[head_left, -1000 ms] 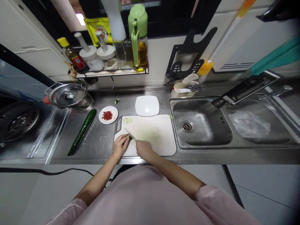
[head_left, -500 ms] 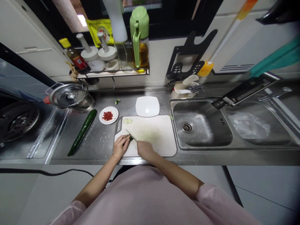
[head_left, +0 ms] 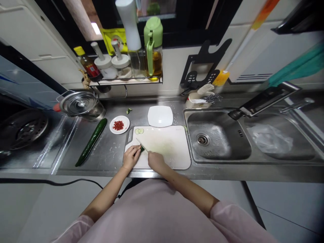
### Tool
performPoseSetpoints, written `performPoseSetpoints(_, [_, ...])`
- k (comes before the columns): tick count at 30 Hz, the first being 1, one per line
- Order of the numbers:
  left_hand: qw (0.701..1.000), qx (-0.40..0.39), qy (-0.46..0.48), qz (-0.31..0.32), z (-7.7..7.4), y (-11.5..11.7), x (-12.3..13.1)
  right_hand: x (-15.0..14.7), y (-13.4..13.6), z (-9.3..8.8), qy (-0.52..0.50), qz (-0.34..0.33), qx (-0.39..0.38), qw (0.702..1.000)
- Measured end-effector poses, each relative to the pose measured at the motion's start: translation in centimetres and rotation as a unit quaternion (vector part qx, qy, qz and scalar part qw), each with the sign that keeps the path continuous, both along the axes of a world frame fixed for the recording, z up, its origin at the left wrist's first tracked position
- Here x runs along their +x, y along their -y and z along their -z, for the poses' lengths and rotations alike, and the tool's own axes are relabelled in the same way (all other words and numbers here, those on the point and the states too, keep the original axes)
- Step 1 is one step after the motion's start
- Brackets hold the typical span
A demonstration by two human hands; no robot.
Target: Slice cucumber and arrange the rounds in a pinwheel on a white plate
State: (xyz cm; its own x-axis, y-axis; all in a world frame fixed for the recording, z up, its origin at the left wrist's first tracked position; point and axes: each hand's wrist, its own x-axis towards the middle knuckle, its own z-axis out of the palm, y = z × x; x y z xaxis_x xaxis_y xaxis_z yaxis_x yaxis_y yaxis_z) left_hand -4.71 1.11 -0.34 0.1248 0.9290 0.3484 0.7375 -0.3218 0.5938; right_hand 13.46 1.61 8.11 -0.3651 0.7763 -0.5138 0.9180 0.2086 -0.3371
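On the white cutting board [head_left: 174, 148], my right hand [head_left: 155, 161] is closed round the handle of a knife [head_left: 142, 145], its blade slanting up and to the left. My left hand [head_left: 131, 157] presses its fingers on a small dark green piece of cucumber [head_left: 142, 148] beside the blade; most of that piece is hidden by fingers and knife. Two thin pale cucumber slices [head_left: 139, 131] lie overlapping at the board's upper left. A whole cucumber [head_left: 91, 141] rests on the steel counter to the left.
Behind the board stand an empty white square plate [head_left: 160, 116] and a small plate [head_left: 128, 127] of red bits. Green scraps [head_left: 129, 110] lie nearby. A lidded steel pot [head_left: 96, 113] is at left, a double sink [head_left: 217, 135] at right, a condiment rack [head_left: 121, 82] above.
The view has shifted slightly, so the scene sits a little lower and further right. Both hands stay in about the same place at the knife and cucumber piece.
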Motion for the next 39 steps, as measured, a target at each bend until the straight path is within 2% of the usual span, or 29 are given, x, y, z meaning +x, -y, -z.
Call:
performPoseSetpoints(7, [0.998, 0.036, -0.056, 0.002, -0.4, 0.4, 0.5, 0.4, 0.2, 0.5, -0.010, 0.017, 0.029, 0.999])
performPoseSetpoints(13, [0.993, 0.039, -0.111, 0.009, -1.8, 0.2, 0.9, 1.8, -0.1, 0.3, -0.025, 0.039, 0.036, 0.998])
performPoseSetpoints(16, [0.992, 0.035, -0.118, -0.009, -2.1, 0.3, 1.1, 2.8, 0.0, 0.0, -0.022, 0.044, 0.044, 0.998])
performPoseSetpoints(21, [0.996, 0.004, -0.077, -0.040, -1.9, 0.7, 1.6, 4.8, 0.6, -0.5, 0.018, 0.057, 0.069, 0.996])
performPoseSetpoints(26, [0.992, -0.066, -0.077, -0.076, -2.2, 1.1, 1.9, 6.3, 0.9, -1.2, 0.042, 0.114, 0.086, 0.989])
performPoseSetpoints(30, [0.988, -0.067, -0.054, -0.129, -2.6, 1.1, 2.1, 6.9, 1.1, -1.6, 0.027, 0.143, 0.140, 0.979])
performPoseSetpoints(34, [0.989, -0.042, -0.009, -0.140, -4.0, 0.3, 2.7, 7.0, 1.3, -1.8, 0.037, 0.127, 0.201, 0.971])
performPoseSetpoints(39, [0.996, -0.034, -0.038, -0.075, -7.1, -1.7, 4.7, 7.0, 1.7, -2.1, 0.058, 0.098, 0.241, 0.964])
